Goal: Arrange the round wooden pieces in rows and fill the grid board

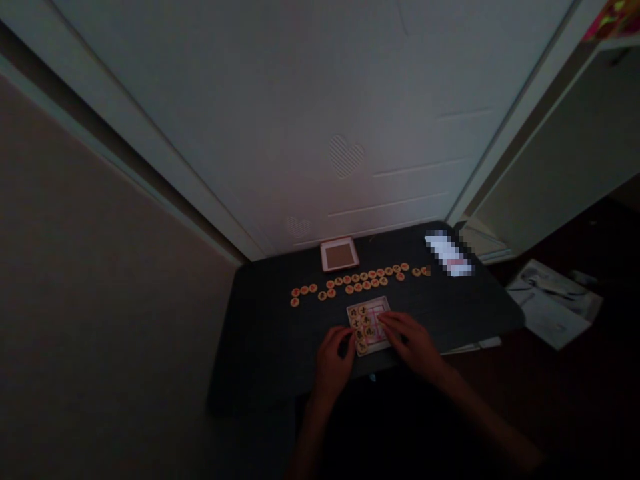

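A shallow, pale box [389,304] lies near the table's front edge. Round Chinese chess pieces with black characters [363,311] fill its left part in rows, and a pink-lined grid shows on its bare right part. My left hand [334,357] is closed at the box's left wall, thumb and forefinger pinching the edge. Over the right part of the box, my right hand [411,339] has its fingertips together on what looks like a Chinese chess piece, mostly hidden by the fingers. Beyond the box, more Chinese chess pieces [367,285] lie in uneven rows, many with red characters.
The dark table [265,340] stands against a white panel with heart patterns. A box lid or tray [340,255] with a brown middle lies at the back. A pixelated bright object [447,253] is at the back right. A white open box [555,303] sits beyond the table's right end.
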Demonstrator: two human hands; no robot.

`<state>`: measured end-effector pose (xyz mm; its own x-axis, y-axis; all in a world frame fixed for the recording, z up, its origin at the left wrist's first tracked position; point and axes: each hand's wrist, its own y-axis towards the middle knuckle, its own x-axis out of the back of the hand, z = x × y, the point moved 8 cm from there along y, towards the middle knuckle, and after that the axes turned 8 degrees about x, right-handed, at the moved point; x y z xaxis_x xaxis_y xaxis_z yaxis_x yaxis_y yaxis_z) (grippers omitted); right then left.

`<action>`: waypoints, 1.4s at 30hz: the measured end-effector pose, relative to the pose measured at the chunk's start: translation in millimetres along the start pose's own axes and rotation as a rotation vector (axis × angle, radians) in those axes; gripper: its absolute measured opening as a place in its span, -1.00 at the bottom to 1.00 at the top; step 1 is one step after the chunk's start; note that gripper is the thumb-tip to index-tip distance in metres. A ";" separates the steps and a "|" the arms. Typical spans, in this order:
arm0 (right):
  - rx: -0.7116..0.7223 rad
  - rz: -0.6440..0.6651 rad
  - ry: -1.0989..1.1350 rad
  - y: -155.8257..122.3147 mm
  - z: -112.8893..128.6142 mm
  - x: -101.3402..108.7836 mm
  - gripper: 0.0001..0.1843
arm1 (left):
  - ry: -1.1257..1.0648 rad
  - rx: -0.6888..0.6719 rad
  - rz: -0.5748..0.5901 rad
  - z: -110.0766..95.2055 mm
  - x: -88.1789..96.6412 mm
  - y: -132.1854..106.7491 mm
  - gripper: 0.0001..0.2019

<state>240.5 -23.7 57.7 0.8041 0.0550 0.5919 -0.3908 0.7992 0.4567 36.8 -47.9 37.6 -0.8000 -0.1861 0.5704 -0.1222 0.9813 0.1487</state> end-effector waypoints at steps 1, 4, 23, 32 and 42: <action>0.005 0.008 0.003 -0.9 -0.5 -1.7 -0.65 | -0.002 -0.002 0.001 -0.9 0.1 0.1 -0.82; 0.018 0.014 0.001 -3.8 -2.2 -5.8 -0.68 | -0.003 0.002 0.010 -1.8 -0.3 0.1 -0.82; 0.060 0.173 -0.145 -1.6 6.7 -17.6 -0.82 | 0.011 -0.002 0.006 -0.7 -0.9 -0.6 -0.82; 0.049 0.152 -0.097 -3.0 3.9 -18.5 -0.79 | 0.013 -0.003 0.008 -2.2 -0.1 -0.5 -0.82; 0.047 0.150 -0.035 0.6 3.7 -13.3 -0.69 | -0.006 0.011 0.028 2.2 -2.8 -1.5 -0.81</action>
<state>227.9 -26.2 52.6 0.7191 0.1502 0.6785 -0.5268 0.7545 0.3914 37.9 -48.8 34.0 -0.8066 -0.1580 0.5696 -0.1058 0.9866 0.1240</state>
